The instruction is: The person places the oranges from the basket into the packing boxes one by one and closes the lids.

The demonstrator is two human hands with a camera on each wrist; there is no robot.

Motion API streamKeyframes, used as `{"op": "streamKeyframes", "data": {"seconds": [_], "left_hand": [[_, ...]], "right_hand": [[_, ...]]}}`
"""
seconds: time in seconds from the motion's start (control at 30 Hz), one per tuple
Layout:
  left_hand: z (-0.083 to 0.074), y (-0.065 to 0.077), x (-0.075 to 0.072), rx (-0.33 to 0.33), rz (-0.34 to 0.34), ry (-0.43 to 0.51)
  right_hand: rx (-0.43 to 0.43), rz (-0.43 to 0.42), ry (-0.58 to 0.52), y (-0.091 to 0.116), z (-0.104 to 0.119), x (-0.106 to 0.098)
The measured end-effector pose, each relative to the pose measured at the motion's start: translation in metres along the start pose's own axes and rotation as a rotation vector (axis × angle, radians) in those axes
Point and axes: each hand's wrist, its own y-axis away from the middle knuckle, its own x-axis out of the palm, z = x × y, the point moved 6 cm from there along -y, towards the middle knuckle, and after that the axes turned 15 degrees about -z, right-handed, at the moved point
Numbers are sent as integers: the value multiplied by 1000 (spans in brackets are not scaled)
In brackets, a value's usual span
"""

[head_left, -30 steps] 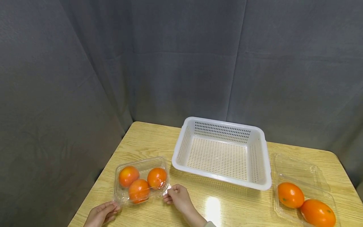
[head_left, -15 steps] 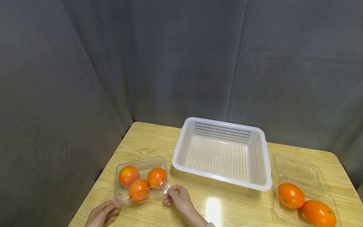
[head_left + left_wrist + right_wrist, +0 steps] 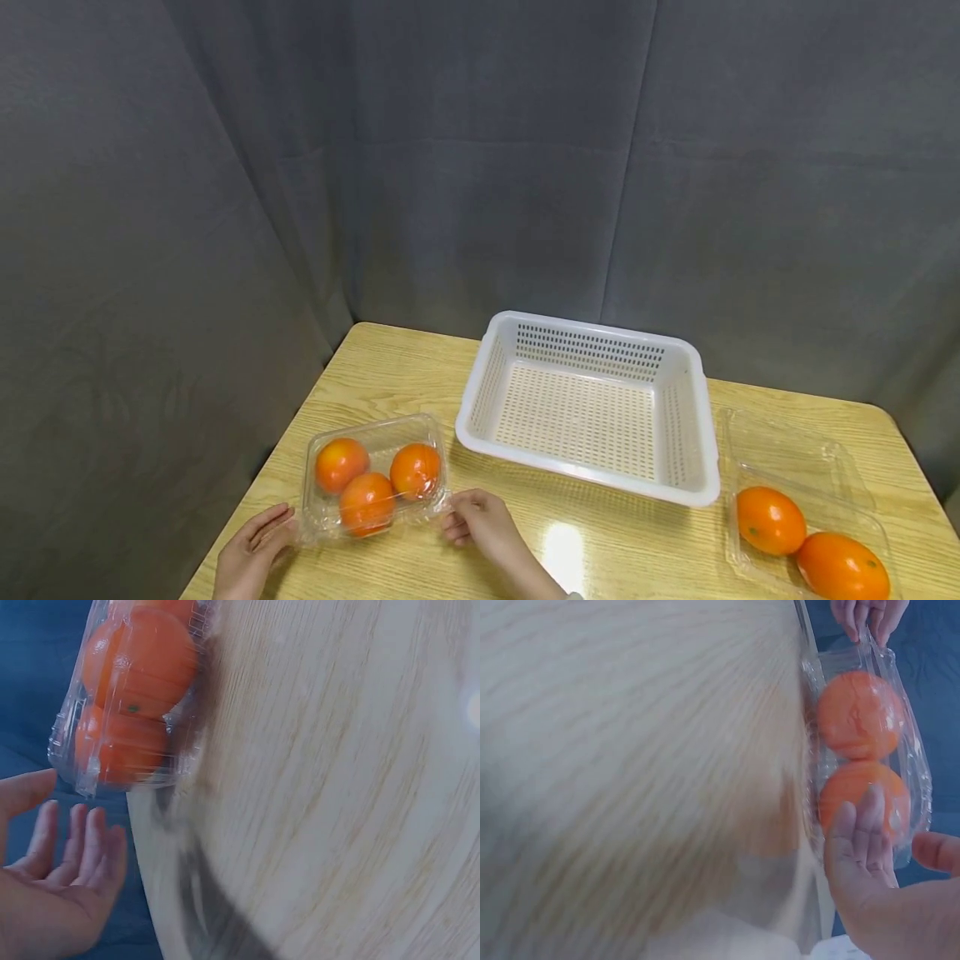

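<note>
A clear plastic clamshell box (image 3: pixel 386 433) with three oranges (image 3: pixel 367 503) inside lies on the left part of the table; its lid looks closed over the fruit. My left hand (image 3: pixel 253 546) is beside the box's near left corner. In the left wrist view its thumb and fingers are spread, with a gap between them and the box. At the near right corner is my right hand (image 3: pixel 480 525). The right wrist view shows its fingers extended in front of the box, thumb apart from them; whether they touch the plastic I cannot tell.
A white perforated basket (image 3: pixel 585 475) stands at the middle back of the table (image 3: pixel 405 367), right of the box. Farther right lies a second clear box (image 3: pixel 787 450), lid folded back, holding two oranges (image 3: pixel 842 567). Grey curtains (image 3: pixel 487 167) hang behind and to the left.
My left hand has let go of the box's near left corner and moved slightly left, its fingers spreading. My right hand has loosened at the right corner. The box stays put.
</note>
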Motion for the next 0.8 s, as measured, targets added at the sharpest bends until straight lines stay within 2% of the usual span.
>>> {"op": "streamKeyframes", "data": {"seconds": [0.17,0.23,0.33,0.5,0.63,0.8], "left_hand": [[-19,10,-1,131,-93,110],[-27,15,0,189,-120,133],[-40,22,3,239,-142,131],[-60,32,15,239,-93,91],[-75,42,27,253,-42,128],[-90,52,43,291,-3,162]], "right_hand": [[-4,14,28,4,5,-9],[-16,31,52,6,8,-12],[-47,54,92,9,12,-18],[-98,78,106,13,16,-33],[-121,78,103,17,18,-47],[-120,41,111,19,20,-64]]}}
